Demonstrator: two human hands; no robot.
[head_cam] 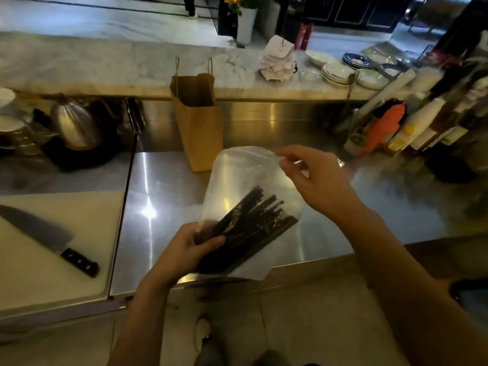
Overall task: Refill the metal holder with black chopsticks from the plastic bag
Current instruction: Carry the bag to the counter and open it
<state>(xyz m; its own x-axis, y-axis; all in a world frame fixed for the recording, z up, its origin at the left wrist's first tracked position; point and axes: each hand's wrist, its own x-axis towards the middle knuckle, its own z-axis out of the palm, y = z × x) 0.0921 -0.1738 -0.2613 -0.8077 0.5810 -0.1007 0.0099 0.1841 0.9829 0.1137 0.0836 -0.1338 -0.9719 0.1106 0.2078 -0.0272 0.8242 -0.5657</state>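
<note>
A clear plastic bag (237, 175) is held up over the front edge of the steel counter (163, 186). Inside it lies a bundle of several black chopsticks (253, 220), slanting up to the right. My left hand (184, 249) grips the bag's lower end around the chopsticks' ends. My right hand (314, 178) pinches the bag's top rim at its right corner. I see no metal holder that I can tell apart in this view.
A brown paper bag (198, 122) stands just behind the plastic bag. A white cutting board (52, 260) with a large knife (47, 236) lies at left. A metal kettle (74, 125) sits at back left. Bottles (412, 128) crowd the right, plates (340, 71) on the marble ledge.
</note>
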